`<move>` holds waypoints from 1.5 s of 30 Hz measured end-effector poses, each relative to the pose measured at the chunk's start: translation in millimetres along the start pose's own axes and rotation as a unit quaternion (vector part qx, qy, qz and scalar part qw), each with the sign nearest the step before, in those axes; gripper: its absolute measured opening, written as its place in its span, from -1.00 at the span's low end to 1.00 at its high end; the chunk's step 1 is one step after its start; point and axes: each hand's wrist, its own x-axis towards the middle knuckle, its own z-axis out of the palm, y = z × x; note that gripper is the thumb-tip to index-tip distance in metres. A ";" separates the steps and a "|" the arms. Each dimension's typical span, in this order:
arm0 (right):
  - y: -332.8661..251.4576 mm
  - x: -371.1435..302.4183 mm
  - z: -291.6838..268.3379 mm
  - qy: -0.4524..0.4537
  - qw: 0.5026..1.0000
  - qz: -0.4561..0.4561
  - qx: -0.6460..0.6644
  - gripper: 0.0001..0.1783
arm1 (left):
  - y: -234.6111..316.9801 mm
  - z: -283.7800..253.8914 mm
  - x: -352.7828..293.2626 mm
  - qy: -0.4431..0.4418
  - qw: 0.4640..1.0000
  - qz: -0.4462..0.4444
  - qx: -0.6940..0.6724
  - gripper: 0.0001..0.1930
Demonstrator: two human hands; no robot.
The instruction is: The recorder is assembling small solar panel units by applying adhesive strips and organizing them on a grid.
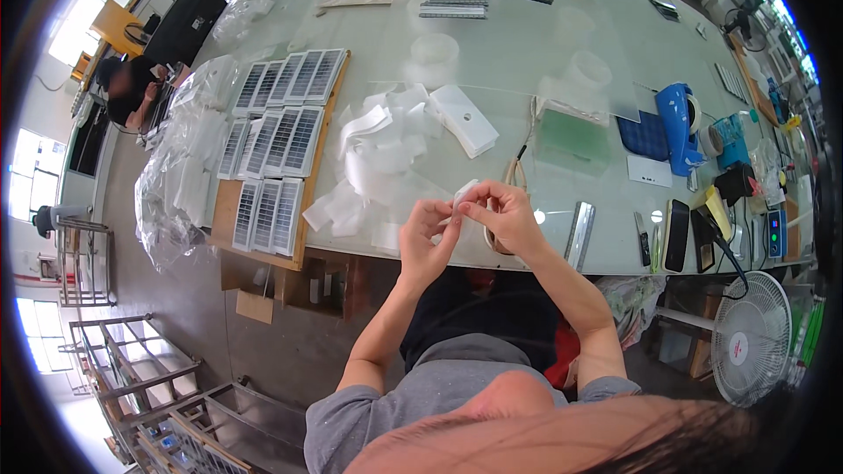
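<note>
Both my hands meet over the near edge of the glass-topped table. Between their fingertips is a small white strip-like piece, mostly hidden by the fingers. My left hand pinches it from the left, thumb and fingers together. From the other side my right hand grips its upper end. Just beyond lies a heap of white film strips. A stack of white cards with a small hole rests behind the hands. Partly behind my right hand are the tan handles of scissors.
On the left, a wooden board carries rows of dark-striped panels, beside clear plastic bags. A steel ruler, a knife, a phone and a blue tape dispenser lie rightward. A white fan stands below.
</note>
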 end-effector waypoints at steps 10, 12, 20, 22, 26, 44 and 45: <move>-9.9 -16.0 -6.0 0.038 0.998 0.045 -0.013 -0.85 | 8.9 10.6 -13.0 -0.038 0.994 0.059 0.084 -0.80; -1.6 -16.3 -7.0 0.044 0.994 -0.082 -0.063 -0.86 | 9.0 13.3 -14.2 -0.039 0.984 0.106 0.135 -0.81; -17.0 -25.4 -8.4 0.056 0.996 -0.003 -0.066 -0.89 | 17.4 22.3 -9.4 -0.012 0.997 -0.048 -0.062 -0.73; -17.1 -28.4 -11.2 0.068 0.993 -0.032 -0.091 -0.90 | 14.5 22.0 -3.8 -0.020 0.994 -0.078 -0.074 -0.71; -28.4 -45.8 -20.1 -0.080 0.987 -0.044 -0.133 -0.94 | -4.0 0.3 11.4 0.010 0.987 -0.149 -0.062 -0.85; -31.2 -48.6 -69.0 -0.093 0.964 -0.060 -0.243 -0.92 | -10.4 22.8 -11.8 -0.184 0.934 0.180 0.248 0.11; -39.1 -51.4 -65.0 -0.093 0.963 -0.060 -0.244 -0.92 | -13.0 24.4 -14.3 -0.183 0.934 0.181 0.247 0.11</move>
